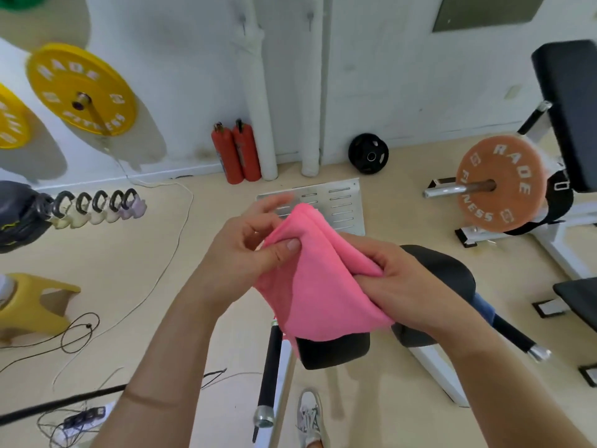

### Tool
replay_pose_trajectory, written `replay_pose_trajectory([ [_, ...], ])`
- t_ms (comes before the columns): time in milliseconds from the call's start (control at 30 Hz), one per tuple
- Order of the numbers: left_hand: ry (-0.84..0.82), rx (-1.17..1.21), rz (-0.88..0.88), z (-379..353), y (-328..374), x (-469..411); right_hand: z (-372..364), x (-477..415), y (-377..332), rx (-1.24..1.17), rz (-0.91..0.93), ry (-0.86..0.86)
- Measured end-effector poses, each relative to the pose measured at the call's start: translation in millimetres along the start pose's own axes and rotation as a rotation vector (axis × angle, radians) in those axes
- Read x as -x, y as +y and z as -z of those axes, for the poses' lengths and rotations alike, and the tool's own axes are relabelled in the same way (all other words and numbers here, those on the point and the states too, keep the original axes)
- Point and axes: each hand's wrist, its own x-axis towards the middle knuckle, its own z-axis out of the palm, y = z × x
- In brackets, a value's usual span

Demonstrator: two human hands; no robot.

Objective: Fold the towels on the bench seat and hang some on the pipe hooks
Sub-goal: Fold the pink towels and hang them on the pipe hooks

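**Pink towel held doubled in both hands over the bench seat**

The pink towel (318, 282) hung in the air in front of the person, doubled over, with its folded ridge pointing up and away. Its lower edge hung in front of the near pad of the black bench seat (336, 354); whether cloth and pad touched could not be told. The left hand (242, 253) pinched the towel's upper left edge, the thumb pressed onto the cloth against the fingers behind it, while the upper fingers were looser and blurred. The right hand (400, 282) gripped the towel's right edge, its fingers curled round the cloth. A bit of blue cloth (484, 307) showed at the seat's right edge, beyond the right wrist.

Against the far wall stood two white pipes (263, 101), each with a small hook (243, 20) near the top. Two red fire extinguishers (235, 153) stood on the floor just left of the pipes, and a black weight plate (368, 153) leaned on the wall to their right.
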Motion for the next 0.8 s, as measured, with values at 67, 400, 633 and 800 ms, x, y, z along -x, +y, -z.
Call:
replay_pose_trajectory([
  [67, -0.121, 0.122, 0.007, 0, 9, 14, -3, 18, -8, -0.003, 0.032, -0.039],
  [400, 0.038, 0.312, -0.105, -22, 54, 72, -16, 91, -36, -0.018, 0.150, 0.083],
  [633, 0.138, 0.282, -0.191, 8, 91, 77, -12, 81, -75, 0.466, 0.338, 0.200],
  [800, 0.250, 0.281, -0.145, 70, 92, 66, -24, 44, -106, 0.554, 0.237, 0.052],
])
